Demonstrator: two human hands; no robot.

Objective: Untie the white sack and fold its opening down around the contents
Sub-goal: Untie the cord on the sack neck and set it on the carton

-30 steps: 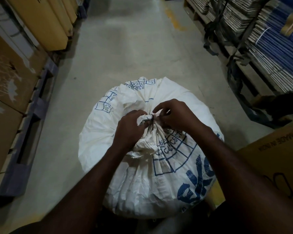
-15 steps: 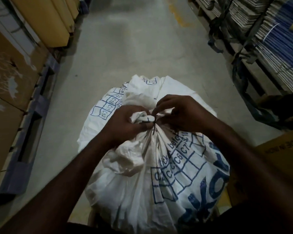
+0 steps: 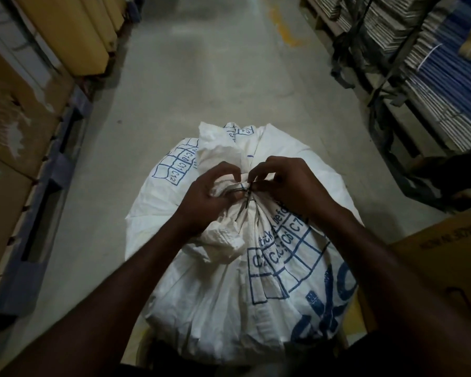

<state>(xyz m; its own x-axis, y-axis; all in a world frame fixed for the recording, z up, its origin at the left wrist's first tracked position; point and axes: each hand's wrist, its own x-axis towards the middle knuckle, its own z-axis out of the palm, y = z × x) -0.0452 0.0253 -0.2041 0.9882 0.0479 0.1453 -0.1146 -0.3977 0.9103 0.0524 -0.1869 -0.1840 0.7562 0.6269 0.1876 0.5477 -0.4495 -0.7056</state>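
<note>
From the head view there is one bulging white woven sack with blue printed grid and lettering [image 3: 223, 281], standing on the grey concrete floor [image 3: 201, 91] at the centre and toward six o'clock of the picture, its neck still gathered and bound by one thin dark tie [image 3: 244, 190]. Two bare hands meet at that neck. The left hand [image 3: 204, 198], coming in from seven o'clock, grips the bunched white fabric just beside the tie, fingers curled round it. The right hand [image 3: 291, 183], coming in from four o'clock, pinches at the tie with fingertips pressed together. One brown cardboard box with dark print [image 3: 443, 268] sits at four o'clock, touching or just beside the sack; I cannot tell which. One blue pallet [image 3: 46, 191] runs along nine o'clock under brown cartons. Stacks of flattened board [image 3: 433, 77] fill the racks at two o'clock.
</note>
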